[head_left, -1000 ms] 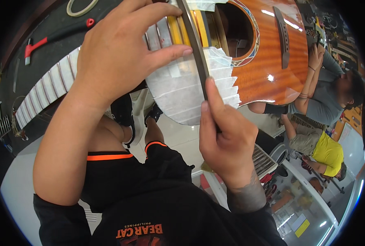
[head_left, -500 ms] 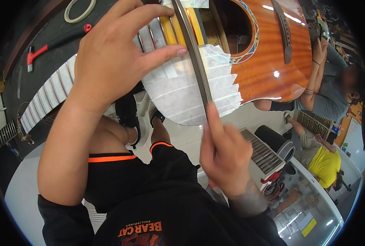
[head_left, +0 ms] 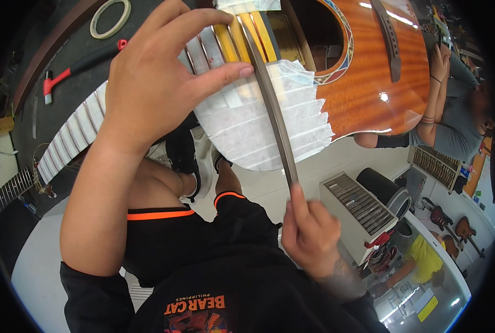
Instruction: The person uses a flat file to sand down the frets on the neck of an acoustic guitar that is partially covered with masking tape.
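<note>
An orange-brown acoustic guitar (head_left: pixel 370 83) lies across the top of the view, its upper body covered in strips of white masking tape (head_left: pixel 258 122). My left hand (head_left: pixel 153 83) rests on the taped fretboard (head_left: pixel 75 133), thumb pressed beside a long thin metal straightedge (head_left: pixel 272 105). The straightedge runs along the fretboard and out over the taped body. My right hand (head_left: pixel 308 233) pinches its near end from below.
A red-handled hammer (head_left: pixel 75 69) and a roll of tape (head_left: pixel 110 16) lie on the dark bench at the upper left. Another guitar neck (head_left: pixel 6 191) shows at the left edge. A person in grey (head_left: pixel 453 122) sits at the right. A grey rack (head_left: pixel 358 211) stands on the floor.
My right hand has slid down away from the guitar body, to the straightedge's near end. My left hand has stayed on the fretboard.
</note>
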### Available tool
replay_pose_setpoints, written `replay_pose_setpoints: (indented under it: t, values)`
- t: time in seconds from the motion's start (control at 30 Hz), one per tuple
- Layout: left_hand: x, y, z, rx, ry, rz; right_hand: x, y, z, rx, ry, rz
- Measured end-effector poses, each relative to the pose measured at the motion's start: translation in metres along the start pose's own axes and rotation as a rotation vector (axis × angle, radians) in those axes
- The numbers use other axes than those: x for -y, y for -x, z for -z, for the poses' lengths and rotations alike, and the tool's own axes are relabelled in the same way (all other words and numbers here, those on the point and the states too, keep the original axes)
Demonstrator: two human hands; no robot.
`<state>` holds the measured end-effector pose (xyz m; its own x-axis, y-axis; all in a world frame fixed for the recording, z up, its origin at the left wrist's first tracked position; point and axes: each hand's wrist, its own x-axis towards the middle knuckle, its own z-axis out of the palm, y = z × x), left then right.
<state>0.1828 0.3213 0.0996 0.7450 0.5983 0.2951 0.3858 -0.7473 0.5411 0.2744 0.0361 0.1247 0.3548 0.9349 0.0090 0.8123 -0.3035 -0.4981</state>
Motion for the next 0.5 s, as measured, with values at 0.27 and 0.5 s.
replay_pose_setpoints:
  t: [0.27,0.5]
  values:
    - [0.002,-0.001,-0.007,0.026,0.009,-0.021,0.007,-0.071,-0.002,-0.026,-0.097,0.007]
    - [0.0,-0.002,-0.004,0.031,0.004,-0.014,-0.009,0.015,0.001,-0.037,-0.084,0.026]
